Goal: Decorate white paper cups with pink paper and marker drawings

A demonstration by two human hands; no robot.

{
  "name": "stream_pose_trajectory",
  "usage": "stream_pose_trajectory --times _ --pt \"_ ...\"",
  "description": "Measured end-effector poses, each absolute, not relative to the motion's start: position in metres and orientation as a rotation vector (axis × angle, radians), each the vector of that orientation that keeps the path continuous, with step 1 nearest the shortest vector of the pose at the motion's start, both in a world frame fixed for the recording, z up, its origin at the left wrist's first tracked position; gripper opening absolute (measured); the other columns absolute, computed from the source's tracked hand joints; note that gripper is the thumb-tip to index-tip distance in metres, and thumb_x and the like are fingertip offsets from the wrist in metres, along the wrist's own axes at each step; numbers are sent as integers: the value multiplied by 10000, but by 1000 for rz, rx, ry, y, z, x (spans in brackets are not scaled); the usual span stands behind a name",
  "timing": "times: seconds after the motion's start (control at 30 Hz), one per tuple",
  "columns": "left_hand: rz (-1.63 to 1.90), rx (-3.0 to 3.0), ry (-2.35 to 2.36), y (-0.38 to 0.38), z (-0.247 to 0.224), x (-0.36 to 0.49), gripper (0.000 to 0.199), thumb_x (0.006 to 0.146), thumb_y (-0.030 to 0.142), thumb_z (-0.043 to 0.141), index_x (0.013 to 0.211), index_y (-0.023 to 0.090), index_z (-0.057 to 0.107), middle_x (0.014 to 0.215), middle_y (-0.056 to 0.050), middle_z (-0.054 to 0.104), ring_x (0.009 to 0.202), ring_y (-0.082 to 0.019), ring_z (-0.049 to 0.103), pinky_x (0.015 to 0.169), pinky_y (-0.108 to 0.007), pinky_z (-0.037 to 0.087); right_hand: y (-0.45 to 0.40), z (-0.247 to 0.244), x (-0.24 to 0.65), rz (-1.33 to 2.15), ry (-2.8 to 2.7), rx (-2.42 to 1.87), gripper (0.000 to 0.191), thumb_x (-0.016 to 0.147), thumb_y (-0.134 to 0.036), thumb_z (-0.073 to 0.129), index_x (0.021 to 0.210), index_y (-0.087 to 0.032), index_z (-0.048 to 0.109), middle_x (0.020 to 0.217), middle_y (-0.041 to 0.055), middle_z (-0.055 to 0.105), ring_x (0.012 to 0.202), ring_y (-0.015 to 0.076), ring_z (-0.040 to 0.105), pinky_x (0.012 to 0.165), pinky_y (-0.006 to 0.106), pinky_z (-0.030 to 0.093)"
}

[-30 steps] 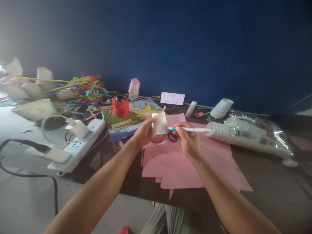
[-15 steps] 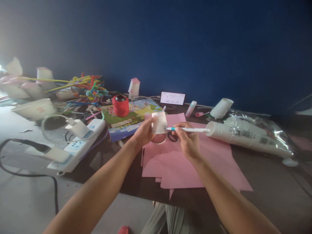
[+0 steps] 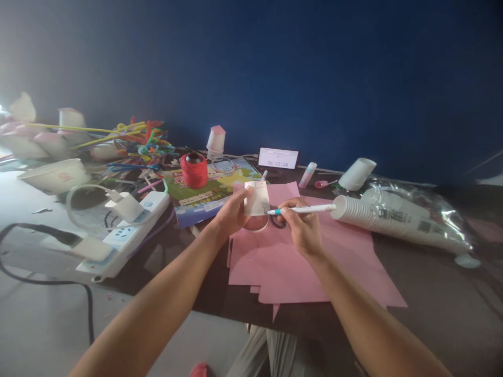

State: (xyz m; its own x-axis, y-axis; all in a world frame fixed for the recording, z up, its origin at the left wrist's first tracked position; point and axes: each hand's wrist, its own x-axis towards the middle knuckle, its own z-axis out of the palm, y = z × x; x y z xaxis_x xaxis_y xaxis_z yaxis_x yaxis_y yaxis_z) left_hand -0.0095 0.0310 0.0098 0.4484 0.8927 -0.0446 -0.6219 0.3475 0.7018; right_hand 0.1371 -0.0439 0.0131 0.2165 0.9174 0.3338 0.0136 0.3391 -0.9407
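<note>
My left hand (image 3: 234, 210) is closed around the left side of a white paper cup (image 3: 257, 198). Small dark marks show along the cup's lower edge, and a faint drawn shape is near its top. Pinched in my right hand (image 3: 301, 222) is a white marker pen (image 3: 310, 209) with a teal band, its tip at the cup's lower right edge. Beneath both hands lie sheets of pink paper (image 3: 314, 272). A pair of dark-handled scissors (image 3: 278, 223) is partly hidden between the hands.
A plastic-wrapped stack of paper cups (image 3: 389, 220) lies at the right, near a single upturned cup (image 3: 357, 174). A glue stick (image 3: 307, 175) and a timer screen (image 3: 278, 157) stand behind. To the left are red yarn (image 3: 194, 171), a power strip (image 3: 126, 235) and pipe cleaners (image 3: 147, 144).
The pen tip has shifted slightly downward along the cup's lower edge, and more dark marks show there. My left hand and the cup have hardly moved.
</note>
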Motion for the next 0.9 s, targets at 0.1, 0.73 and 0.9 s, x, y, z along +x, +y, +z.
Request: stream_pose_trajectory --times 0.1,0.73,0.9 --pt "1017 678 486 31 9 -10 213 776 284 656 916 123 662 766 -29 701 693 -147 661 712 -240 509 -43 11 138 847 -1173 -1018 107 793 -265 590 717 -189 591 544 -37 554 520 105 512 498 231 397" --pt "1038 686 483 29 12 -9 237 765 269 652 950 122 656 790 -26 700 715 -141 653 724 -230 503 -39 0 140 826 -1100 -1003 134 807 -330 600 786 -198 607 609 -23 576 546 115 522 522 250 411" --pt "1048 692 472 30 10 -9 232 755 285 673 925 129 652 781 -12 696 709 -129 652 716 -218 500 -41 3 139 829 -1111 -984 123 814 -320 604 796 -198 608 609 -26 584 514 100 483 510 243 395"
